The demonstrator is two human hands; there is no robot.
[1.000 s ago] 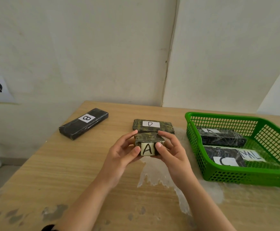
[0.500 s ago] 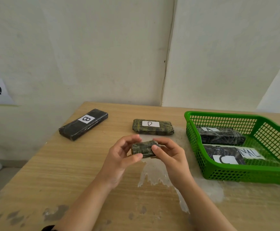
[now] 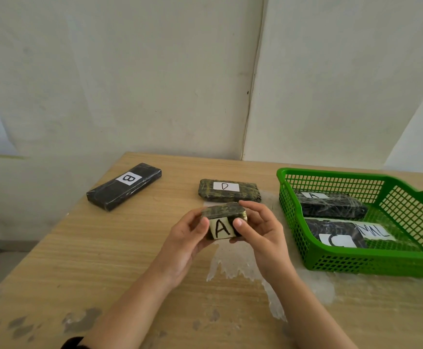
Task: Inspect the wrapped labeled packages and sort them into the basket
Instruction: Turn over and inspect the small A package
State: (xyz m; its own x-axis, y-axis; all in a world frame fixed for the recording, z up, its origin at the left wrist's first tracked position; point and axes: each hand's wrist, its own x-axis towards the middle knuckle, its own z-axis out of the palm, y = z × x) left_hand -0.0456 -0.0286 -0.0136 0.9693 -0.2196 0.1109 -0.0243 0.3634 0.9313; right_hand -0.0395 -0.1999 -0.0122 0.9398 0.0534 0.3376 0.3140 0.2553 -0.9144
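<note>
1. Package A [image 3: 222, 221] held above the table [image 3: 84, 260] near centre, just near of package D [image 3: 229, 189], label face turned toward the camera.
2. Left hand [image 3: 184, 244] and right hand [image 3: 261, 233] both closed on package A, thumbs on the label face at either side of the letter, fingers behind.
3. Step in hand judged as inspection: label legible, wrap on the top face in view, underside and far side hidden.
4. Advised: turn slowly about the long axis, keep thumbs off the letter, check seams and ends of the wrap before release.
5. Basket [image 3: 356, 263] at right, already holding a package marked A [image 3: 331, 205] far and one marked C [image 3: 336, 235] near; a paper reading "MAL" beside them.
6. Advised for placing: lift clear of the basket's left wall, lay flat in a bare part, label up.
7. Package B [image 3: 124, 186] and D left on the table, not yet sorted.
</note>
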